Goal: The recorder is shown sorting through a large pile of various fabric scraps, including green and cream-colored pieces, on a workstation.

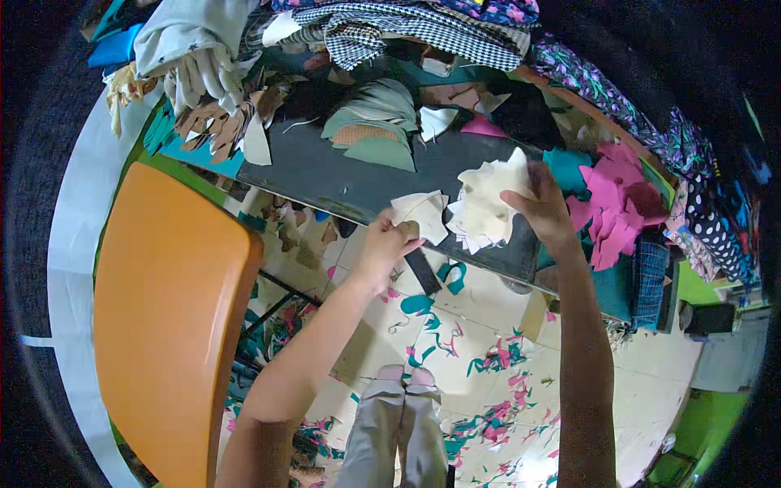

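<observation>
My left hand (389, 246) pinches the near edge of a few cream cut pieces (421, 213) at the front edge of the dark table (325, 183). To the right, a thicker stack of cream cut pieces (490, 198) with ragged, pointed edges lies on the tabletop. My right hand (543, 207) grips the right side of this stack, thumb on top; its other fingers are partly hidden in shadow. The two cream bundles lie close side by side.
Sage green pieces (378, 126) are piled farther back. Pink pieces (618, 203) lie right, brown pieces (215, 126) left. Folded checked cloth (423, 37) lines the far side. An orange chair (167, 325) stands left. Teal and pink scraps (496, 354) litter the tiled floor.
</observation>
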`<state>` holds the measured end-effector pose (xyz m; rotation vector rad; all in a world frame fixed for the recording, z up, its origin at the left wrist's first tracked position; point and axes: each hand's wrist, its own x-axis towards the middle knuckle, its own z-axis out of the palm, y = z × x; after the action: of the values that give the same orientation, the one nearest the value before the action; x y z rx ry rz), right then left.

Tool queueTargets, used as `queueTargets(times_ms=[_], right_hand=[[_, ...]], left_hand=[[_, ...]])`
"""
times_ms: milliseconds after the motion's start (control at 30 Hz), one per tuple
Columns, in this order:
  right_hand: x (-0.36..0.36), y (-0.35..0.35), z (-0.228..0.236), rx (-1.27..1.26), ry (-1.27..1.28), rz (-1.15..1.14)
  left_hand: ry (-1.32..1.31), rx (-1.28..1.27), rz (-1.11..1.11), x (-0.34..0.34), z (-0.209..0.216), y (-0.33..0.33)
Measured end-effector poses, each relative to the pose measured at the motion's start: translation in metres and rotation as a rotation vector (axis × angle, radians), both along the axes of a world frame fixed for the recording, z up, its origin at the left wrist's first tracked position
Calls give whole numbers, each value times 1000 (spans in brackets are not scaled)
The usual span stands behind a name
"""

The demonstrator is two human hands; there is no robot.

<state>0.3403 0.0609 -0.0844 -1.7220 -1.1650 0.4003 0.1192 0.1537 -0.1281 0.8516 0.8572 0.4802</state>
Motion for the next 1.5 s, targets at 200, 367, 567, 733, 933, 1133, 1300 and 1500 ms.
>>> queueTargets(times_ms=[200, 367, 567, 733, 933, 1133, 1300, 1500], right_hand=[[-21, 21, 5, 29, -296, 198], [-58, 29, 8, 20, -457, 364], [-57, 23, -2, -16, -487, 438], [-49, 20, -4, -5, -339, 287], [-49, 32, -11, -109, -272, 196], [-31, 24, -18, -66, 257, -74], [-39, 15, -17, -5, 784, -19], [-32, 16, 20, -142, 275, 394]], left_hand=[[-79, -133, 62, 3, 13, 2], [-100, -189, -73, 0, 20, 7], [-135, -45, -72, -5, 7, 7], [-251, -129, 69, -3, 14, 9], [-250, -170, 75, -2, 18, 7], [-296, -219, 177, 1, 17, 5], [-232, -228, 204, -2, 17, 5], [-111, -136, 96, -3, 17, 6]])
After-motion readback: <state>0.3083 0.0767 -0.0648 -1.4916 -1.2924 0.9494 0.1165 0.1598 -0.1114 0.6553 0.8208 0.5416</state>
